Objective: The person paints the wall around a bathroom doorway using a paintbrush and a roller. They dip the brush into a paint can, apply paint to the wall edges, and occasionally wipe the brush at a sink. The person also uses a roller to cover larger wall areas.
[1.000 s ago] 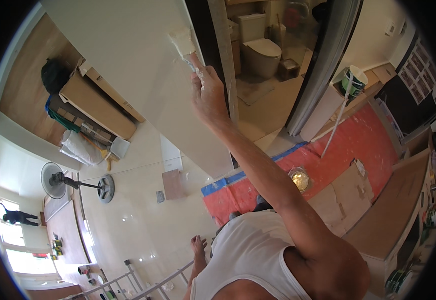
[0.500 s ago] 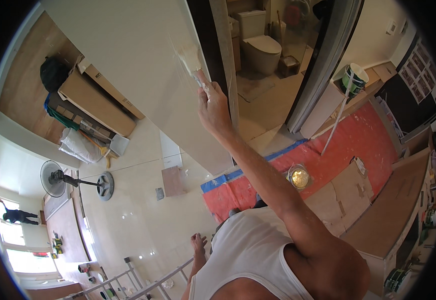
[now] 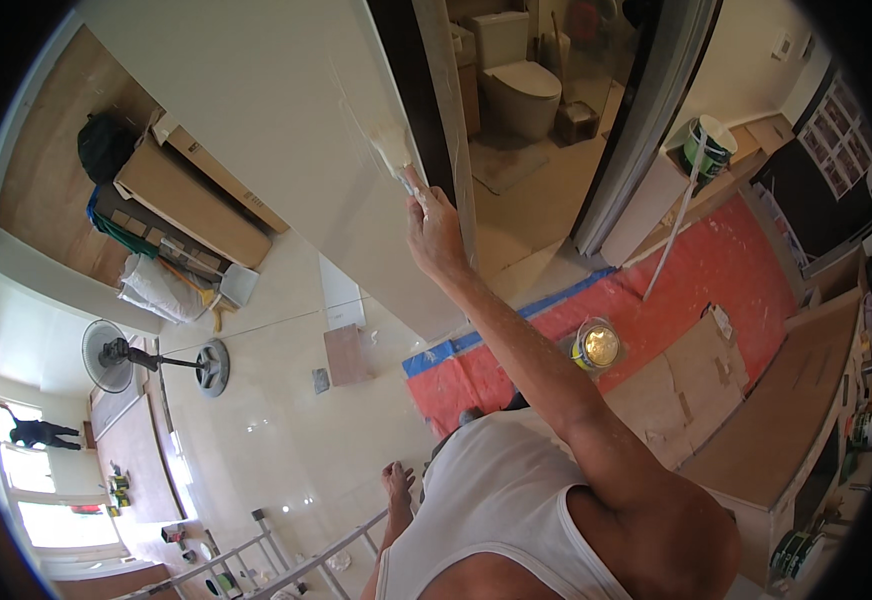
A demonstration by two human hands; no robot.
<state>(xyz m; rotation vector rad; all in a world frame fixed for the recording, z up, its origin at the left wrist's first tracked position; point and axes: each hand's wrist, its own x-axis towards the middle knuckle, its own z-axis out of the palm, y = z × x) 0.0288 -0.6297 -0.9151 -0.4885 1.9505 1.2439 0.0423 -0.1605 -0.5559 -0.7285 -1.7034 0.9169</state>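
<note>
My right hand (image 3: 438, 236) is stretched out ahead and closed round the handle of a paintbrush (image 3: 390, 148). The pale bristles press against a cream wall panel (image 3: 256, 110), close to its dark edge strip (image 3: 421, 130). Thin, wet-looking streaks run on the panel just above the brush. Whitish smears show on the fingers and handle. Down by my side, my left hand (image 3: 397, 480) hangs with its fingers loosely bent and apart, and nothing shows in it.
A shiny tin (image 3: 596, 346) sits on red floor sheeting (image 3: 746, 270) beside flattened cardboard (image 3: 671, 400). At lower left stands a metal ladder (image 3: 266, 545). A pedestal fan (image 3: 116, 354) and long cardboard boxes (image 3: 191, 200) are at left. Beyond the doorway is a toilet (image 3: 521, 90).
My right hand has drawn the brush a short way down the panel and slightly right. My left hand has hardly moved.
</note>
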